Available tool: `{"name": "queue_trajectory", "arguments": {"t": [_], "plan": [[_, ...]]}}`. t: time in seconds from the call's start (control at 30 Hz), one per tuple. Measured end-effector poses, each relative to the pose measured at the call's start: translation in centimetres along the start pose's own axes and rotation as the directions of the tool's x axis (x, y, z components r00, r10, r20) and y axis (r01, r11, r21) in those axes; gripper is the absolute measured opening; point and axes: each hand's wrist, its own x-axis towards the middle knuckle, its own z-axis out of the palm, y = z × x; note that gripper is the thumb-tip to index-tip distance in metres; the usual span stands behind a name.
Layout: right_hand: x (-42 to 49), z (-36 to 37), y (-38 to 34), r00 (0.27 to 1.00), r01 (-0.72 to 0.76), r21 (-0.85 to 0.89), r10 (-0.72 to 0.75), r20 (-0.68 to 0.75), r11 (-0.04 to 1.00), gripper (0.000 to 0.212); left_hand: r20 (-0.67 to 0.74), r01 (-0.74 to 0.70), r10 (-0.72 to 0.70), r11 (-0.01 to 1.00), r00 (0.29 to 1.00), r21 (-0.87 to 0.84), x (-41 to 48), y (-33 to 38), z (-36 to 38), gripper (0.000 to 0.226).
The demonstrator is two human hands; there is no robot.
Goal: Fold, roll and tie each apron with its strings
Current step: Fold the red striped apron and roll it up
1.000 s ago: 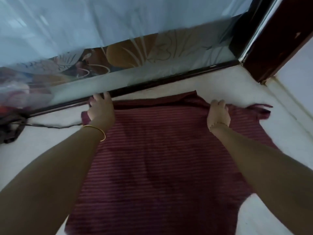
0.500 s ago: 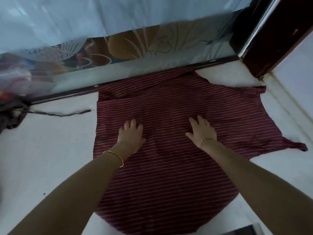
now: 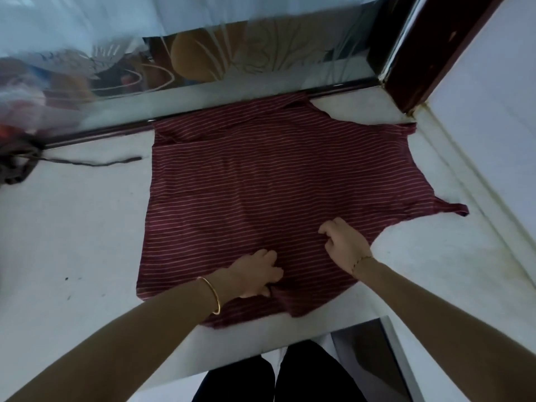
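The person's dark trousers [image 3: 293, 378] show below the near edge of the white tabletop [image 3: 72, 242]. Just beyond that edge, the left hand [image 3: 255, 274], with a gold bangle [image 3: 213, 297] on its wrist, has its fingers clenched on a bunched fold at the near hem of the striped apron [image 3: 261, 184]. Slightly farther and to the right, the right hand [image 3: 345, 245] curls its fingers into the same cloth near the curved edge. The maroon apron lies spread flat on the tabletop, its far end touching the dark frame of a patterned glass panel [image 3: 203, 59]. One apron tie [image 3: 452, 210] sticks out to the right. A dark cord [image 3: 92, 162] lies apart on the left.
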Motion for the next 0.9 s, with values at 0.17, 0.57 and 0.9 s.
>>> {"name": "queue_trajectory", "arguments": {"t": [0.17, 0.57, 0.9], "plan": [[-2.0, -1.3, -0.2, 0.987, 0.041, 0.206, -0.072, 0.145, 0.978, 0.048, -0.179, 0.178, -0.345, 0.784, 0.921, -0.594, 0.0, -1.0, -3.3, 0.012], [0.6, -5.7, 1.0, 0.983, -0.077, -0.001, 0.076, -0.167, 0.997, 0.019, -0.225, 0.327, -0.511, 0.771, 0.83, -0.546, -2.4, -0.7, -10.1, 0.076], [4.8, -14.1, -1.0, 0.968, -0.176, 0.012, 0.176, -0.179, 0.984, 0.045, -0.312, 0.764, -0.775, 0.618, 0.55, -0.187, -9.4, -6.0, -12.5, 0.029]]}}
